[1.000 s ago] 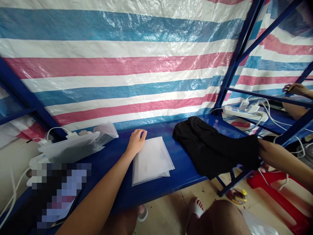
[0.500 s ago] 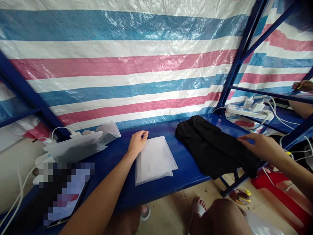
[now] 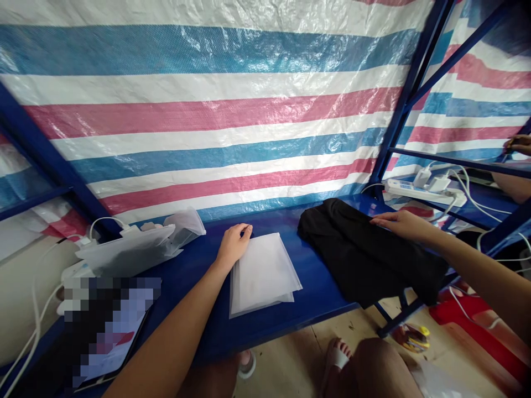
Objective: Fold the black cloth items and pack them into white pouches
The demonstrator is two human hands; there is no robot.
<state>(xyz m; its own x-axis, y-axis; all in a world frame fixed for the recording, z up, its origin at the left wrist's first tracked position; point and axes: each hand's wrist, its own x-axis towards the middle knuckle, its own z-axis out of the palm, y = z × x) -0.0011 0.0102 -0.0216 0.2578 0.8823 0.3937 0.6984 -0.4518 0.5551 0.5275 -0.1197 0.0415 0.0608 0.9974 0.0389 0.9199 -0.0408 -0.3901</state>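
The right hand (image 3: 400,224) has been moved up the black garment (image 3: 369,254) to its far edge and is laid flat, open. The left hand (image 3: 233,243) is rested loosely curled, gripping nothing, on the white bags (image 3: 263,273) at the middle of the blue surface (image 3: 194,260).

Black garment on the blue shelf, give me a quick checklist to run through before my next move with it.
1. Right hand on the black garment: ok, lying flat on its far edge.
2. Garment fully on the blue shelf: not ok, its near right part hangs over the edge.
3. Left hand on the white bags: ok, resting on their far left corner.
4. Bags clear of the garment: ok, bare shelf between.
5. Power strip cables clear of the garment: cannot tell.
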